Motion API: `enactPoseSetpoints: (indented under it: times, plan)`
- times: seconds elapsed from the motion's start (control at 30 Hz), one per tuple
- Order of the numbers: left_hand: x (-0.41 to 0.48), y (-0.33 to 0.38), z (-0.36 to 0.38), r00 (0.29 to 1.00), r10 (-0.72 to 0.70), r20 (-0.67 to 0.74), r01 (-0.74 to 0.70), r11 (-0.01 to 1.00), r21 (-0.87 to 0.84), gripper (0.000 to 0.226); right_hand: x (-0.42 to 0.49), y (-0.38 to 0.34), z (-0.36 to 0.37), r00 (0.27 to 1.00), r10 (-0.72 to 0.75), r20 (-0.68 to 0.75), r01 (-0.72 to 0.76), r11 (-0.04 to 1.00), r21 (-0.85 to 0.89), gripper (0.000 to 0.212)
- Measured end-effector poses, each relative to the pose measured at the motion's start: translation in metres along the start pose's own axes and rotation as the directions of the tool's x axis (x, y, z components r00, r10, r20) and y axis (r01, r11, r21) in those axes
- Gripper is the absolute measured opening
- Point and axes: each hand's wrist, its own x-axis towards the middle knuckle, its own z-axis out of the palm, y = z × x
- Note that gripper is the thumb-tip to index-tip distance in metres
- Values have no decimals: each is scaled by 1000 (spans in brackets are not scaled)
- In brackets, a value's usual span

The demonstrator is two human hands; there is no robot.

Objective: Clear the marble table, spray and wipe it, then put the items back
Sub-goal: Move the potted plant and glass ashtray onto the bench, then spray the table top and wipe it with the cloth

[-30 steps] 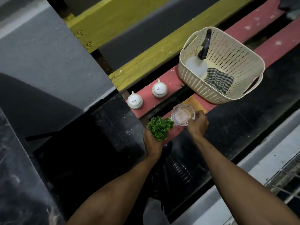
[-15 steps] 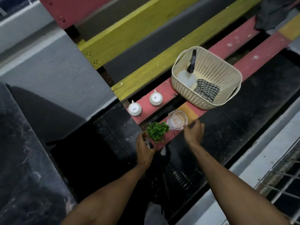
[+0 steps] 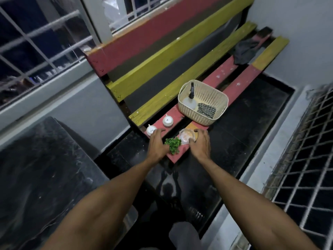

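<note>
Green plant (image 3: 173, 145) sits on the front red slat of the desk (image 3: 239, 83), just beside the left hand (image 3: 158, 143), at its 3 o'clock. That hand is released, fingers spread, tips near white jar (image 3: 151, 129) at 11 o'clock. Right hand (image 3: 200, 144) grasps glass dish (image 3: 186, 137), at its 10 o'clock.

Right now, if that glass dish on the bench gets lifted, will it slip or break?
The glass dish looks clear and smooth, so probably slippery and breakable if dropped. The right hand curls round its rim, suggesting a firm grip helps. Low and wide, it seems unlikely to tip.
</note>
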Motion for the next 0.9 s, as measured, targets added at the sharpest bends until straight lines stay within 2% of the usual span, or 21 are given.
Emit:
enactPoseSetpoints:
  times: [0.13, 0.23, 0.37, 0.5, 0.77, 0.9]
  plan:
    - [37, 41, -14, 999, 51, -4, -51, 998, 42, 70, 29, -7, -21, 999, -15, -33, 17, 999, 42, 48]
    - [81, 69, -5, 996, 90, 15, -90, 995, 45, 66, 77, 1, -31, 997, -4, -75, 8, 999, 51, 44]
    - [137, 98, 18, 997, 49, 54, -48, 998, -28, 74, 140, 17, -36, 996, 26, -84, -21, 998, 60, 41]
    - [209, 107, 67, 999, -12, 44, 14, 999, -52, 87, 224, 50, -25, 997, 71, -6, -70, 993, 94, 38]
    - [292, 92, 143, 1000, -15, -22, 14, 999, -49, 90, 323, 99, 14, 952, 169, 254, -158, 985, -65, 39]
    - [316, 90, 158, 992, -99, -82, 94, 994, -63, 77, 343, 111, 31, 915, 222, 336, -193, 974, -119, 54]
